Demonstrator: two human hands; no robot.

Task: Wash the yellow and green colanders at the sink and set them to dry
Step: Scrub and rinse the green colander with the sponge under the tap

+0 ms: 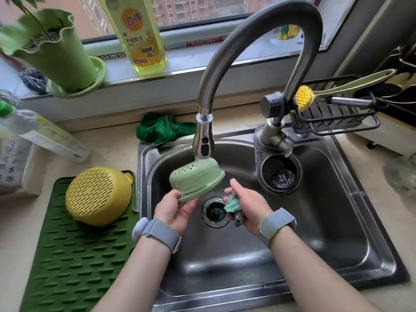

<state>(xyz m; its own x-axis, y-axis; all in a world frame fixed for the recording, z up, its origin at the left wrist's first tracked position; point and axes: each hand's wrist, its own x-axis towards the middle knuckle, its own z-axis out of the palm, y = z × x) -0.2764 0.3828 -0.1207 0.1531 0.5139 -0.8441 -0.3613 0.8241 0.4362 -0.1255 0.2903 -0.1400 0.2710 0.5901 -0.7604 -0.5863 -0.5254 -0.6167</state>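
My left hand (174, 207) grips the rim of the green colander (195, 176), holding it tilted, bottom up, over the steel sink (337, 221). The faucet's spray head (203, 137) hangs just above the colander and a thin stream of water falls onto it. My right hand (246, 202) is closed around a teal and grey cloth (233, 206), a little right of the colander, above the drain (215, 211). The yellow colander (98, 194) lies upside down on the green drying mat (74, 255), left of the sink.
A dark green rag (162, 129) lies behind the sink. A steel scourer (282, 179) sits in a round strainer cup. A wire caddy (337, 115) holds a yellow brush (304, 97). A detergent bottle (139, 32) and plant pot (58, 55) stand on the sill.
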